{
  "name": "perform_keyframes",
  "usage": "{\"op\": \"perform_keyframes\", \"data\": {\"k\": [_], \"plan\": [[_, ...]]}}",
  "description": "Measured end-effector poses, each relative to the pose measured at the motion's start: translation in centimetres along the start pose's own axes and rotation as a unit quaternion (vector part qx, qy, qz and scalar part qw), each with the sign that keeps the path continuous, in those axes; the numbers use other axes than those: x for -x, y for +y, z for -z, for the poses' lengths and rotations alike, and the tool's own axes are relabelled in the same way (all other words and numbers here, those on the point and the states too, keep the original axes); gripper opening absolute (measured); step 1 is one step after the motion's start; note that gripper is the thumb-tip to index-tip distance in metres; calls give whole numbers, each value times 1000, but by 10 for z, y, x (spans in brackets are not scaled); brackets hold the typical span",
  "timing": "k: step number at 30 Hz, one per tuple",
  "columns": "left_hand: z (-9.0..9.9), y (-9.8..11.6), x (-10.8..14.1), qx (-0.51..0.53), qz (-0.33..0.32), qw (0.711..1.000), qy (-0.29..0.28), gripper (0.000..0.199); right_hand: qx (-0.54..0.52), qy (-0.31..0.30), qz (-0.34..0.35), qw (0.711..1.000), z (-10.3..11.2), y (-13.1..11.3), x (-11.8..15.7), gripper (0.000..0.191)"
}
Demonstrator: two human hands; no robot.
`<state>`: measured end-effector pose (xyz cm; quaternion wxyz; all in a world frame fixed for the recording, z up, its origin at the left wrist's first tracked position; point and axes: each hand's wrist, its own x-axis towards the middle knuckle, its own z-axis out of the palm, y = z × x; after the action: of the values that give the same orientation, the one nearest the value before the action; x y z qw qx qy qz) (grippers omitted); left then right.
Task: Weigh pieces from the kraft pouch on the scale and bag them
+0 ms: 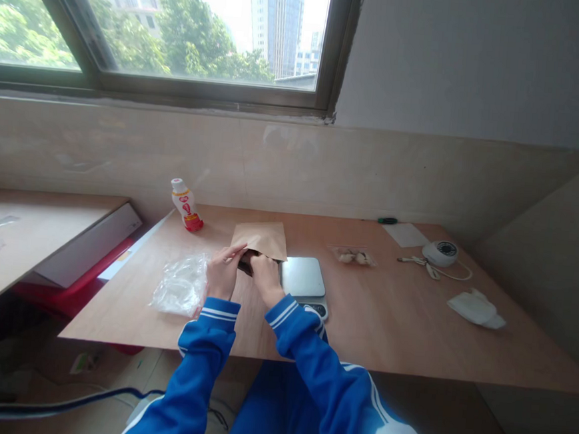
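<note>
Pale wooden table (410, 333) stretches beneath a window (184, 28), carrying a crumpled clear plastic bag (181, 284) near its front edge and a steel digital scale (303, 276) near the middle. Just left of the scale, a kraft paper envelope (260, 238) sits pinched at its open edge between the fingers of the left hand (223, 272) and right hand (267, 279). A dark item (246, 263), too shaded to name, shows at the mouth.
</note>
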<state>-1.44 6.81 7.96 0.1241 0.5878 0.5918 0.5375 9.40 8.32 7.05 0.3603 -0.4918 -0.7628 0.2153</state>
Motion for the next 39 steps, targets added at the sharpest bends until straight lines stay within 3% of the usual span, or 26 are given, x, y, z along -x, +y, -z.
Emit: {"op": "perform_keyframes", "data": {"k": [5,7,10,14,17,21,22,24,27,30,34,39], "plan": [[4,5,-7,44,52,997,-28,23,128,2,8,992,14,-3,26,33],[7,9,-13,79,78,992,-54,26,113,22,31,993,20,-2,32,32],[11,13,-24,111,98,985,-94,32,-28,83,64,994,30,-3,37,30],[12,16,-34,99,85,986,-99,34,-237,145,82,957,50,-14,42,25],[11,13,-37,98,92,988,-81,34,-339,208,28,917,69,-10,51,26],[14,8,-35,120,116,983,-79,35,-403,301,-93,860,89,35,69,39],[15,8,-35,122,122,982,-78,36,-396,312,-121,855,91,50,74,41],[17,7,-34,121,130,981,-75,37,-351,303,-155,872,91,77,78,44],[18,6,-34,117,127,983,-63,37,-220,247,-130,935,83,101,76,38],[18,6,-33,119,122,984,-57,36,-54,171,-86,980,72,107,68,29],[18,6,-31,128,122,982,-60,34,110,109,-53,987,61,107,70,28],[18,5,-29,135,127,981,-56,35,171,102,-42,979,50,102,84,31]]}}
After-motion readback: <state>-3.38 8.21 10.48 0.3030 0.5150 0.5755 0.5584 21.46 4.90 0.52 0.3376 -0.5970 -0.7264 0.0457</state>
